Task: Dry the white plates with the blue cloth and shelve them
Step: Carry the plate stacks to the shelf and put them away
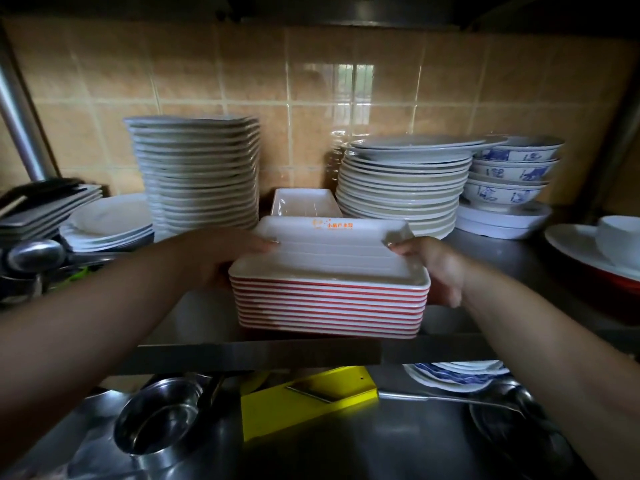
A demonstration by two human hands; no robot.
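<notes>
Left hand [221, 256]: centre-left of frame, fingers curled round the left end of the top white plate [329, 244], fingertips on its rim; palm side hidden behind the stack.

Right hand [434, 268]: centre-right of frame, thumb and fingers pinching the right end of the same plate; lower fingers lie against the side of the stack beneath.

Top white plate: rectangular, tilted, far edge raised, orange printing near that edge, too small to read. Its near edge rests in the stack of red-edged white rectangular plates [329, 303], which stands at frame centre on the steel shelf [485, 265].

Behind, upper left: tall stack of square white plates [197, 174]. Upper right: stack of round white plates [405, 181], with blue-patterned bowls [509, 174] just beside it. Between the 2 tall stacks: 1 white rectangular dish [304, 202], partly hidden by the held plate.

Far left: dark flat trays [45, 209] and a ladle [34, 254], blurred and cut by the frame edge. Far right: a white bowl on a red-rimmed platter [588, 258], cut off.

Lower frame, under the shelf: steel pots [159, 424], a yellow slicer [308, 400], blue-patterned plates [457, 375], all dim.

Blue cloth: cannot be made out anywhere.
</notes>
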